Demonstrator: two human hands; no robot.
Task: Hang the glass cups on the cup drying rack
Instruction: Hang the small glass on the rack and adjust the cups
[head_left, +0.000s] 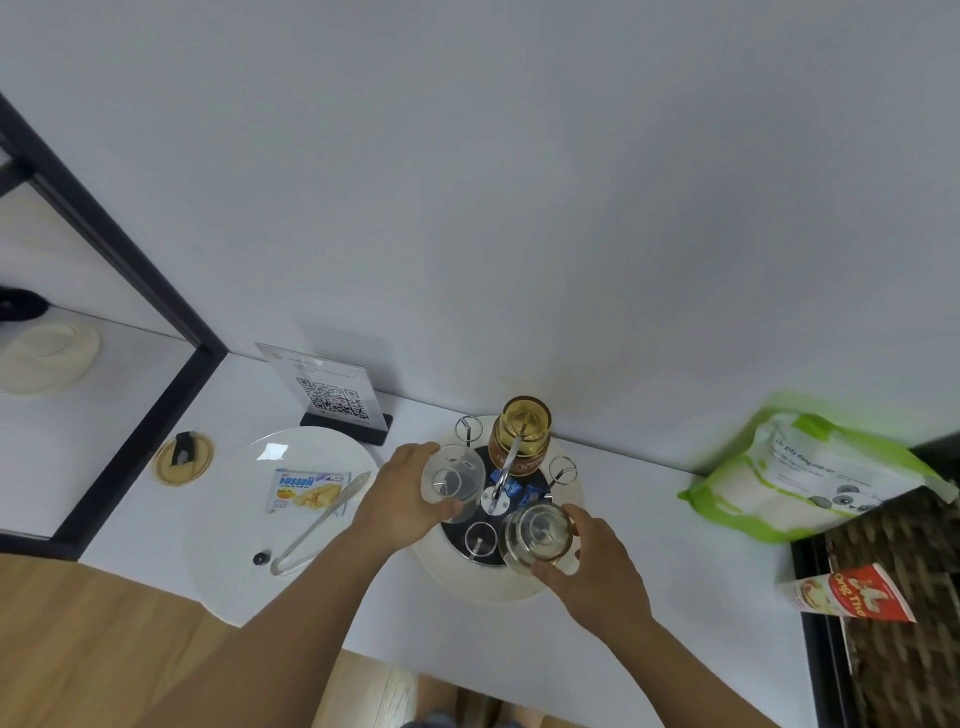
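In the head view, the person stands over a white counter (649, 545) and works with both hands at the cup drying rack (498, 499), a round stand with a dark base, a central chrome handle and wire pegs around it. The left hand (400, 499) is closed around a clear glass cup (453, 480), thumb on the near side and fingers curled behind, holding it over a peg on the rack's left side; a peg tip shows through the glass, so the cup looks inverted and lined up so the peg can carry it. The right hand (587, 561) grips a second glass cup (537, 532) at the rack's near right, fingers wrapped round its wall, probably to steady it as it settles on its own peg. An amber glass jar (522, 439) stands at the far side of the rack. Three pegs (480, 538) appear bare, so more hanging may remain.

Whether either cup already rests on its peg or only hovers above it is hard to tell through the clear glass. The small blue items near the rack's centre are too small to identify. A plate (228, 551) with a snack packet (306, 488) and tongs (322, 519) lies well apart to the left.
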